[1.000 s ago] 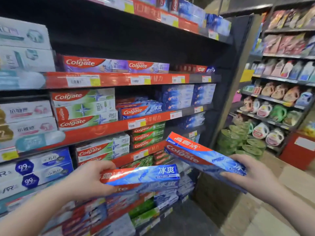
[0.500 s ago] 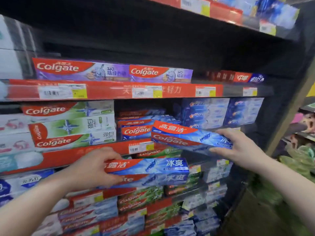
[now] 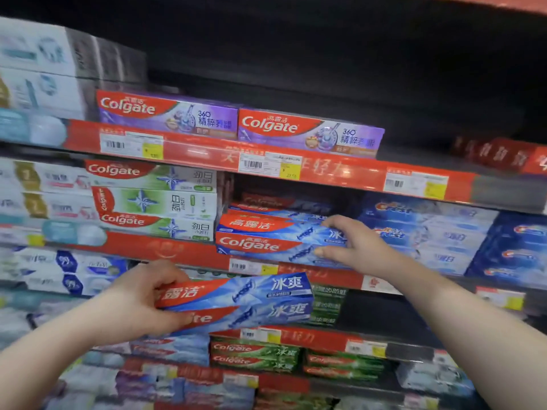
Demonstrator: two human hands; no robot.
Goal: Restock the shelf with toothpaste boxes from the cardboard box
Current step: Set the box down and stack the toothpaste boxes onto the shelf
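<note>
- Head view first: I see the right hand (image 3: 352,247) grasping the upper blue box (image 3: 275,238) by its right end. The fingers curl over the top face and the thumb lies on the front face.
- This upper blue box lies lengthwise in a bay of the middle shelf (image 3: 165,250). It sits between the green-and-white boxes (image 3: 157,202) on its left and the Crest boxes (image 3: 420,232) on its right.
- Its front face, with the Colgate name, sits just above the red shelf lip. Boxes with the same red and blue print sit behind it, though they are too blurred for me to count.
- I cannot tell whether the box's weight is on the shelf or on the hand.
- The left hand (image 3: 142,297) grips the lower blue box (image 3: 245,303) by its left end. Its fingers are curled over the top edge and its thumb is pressed on the front face.
- The lower blue box hangs in the air in front of the shelving, below the lip of the middle shelf. It tilts slightly, with its right end a little higher, and it is apart from the upper blue box.
- Two purple boxes (image 3: 236,122) lie end to end on the shelf above, with their fronts at that shelf's red lip.
- Green boxes (image 3: 254,353) are stacked on a lower shelf, beneath the box in the left hand.
- White and yellow price tags (image 3: 268,165) are stuck along the red lips.
- The far left and the bottom of the view are too smeared for me to read.
</note>
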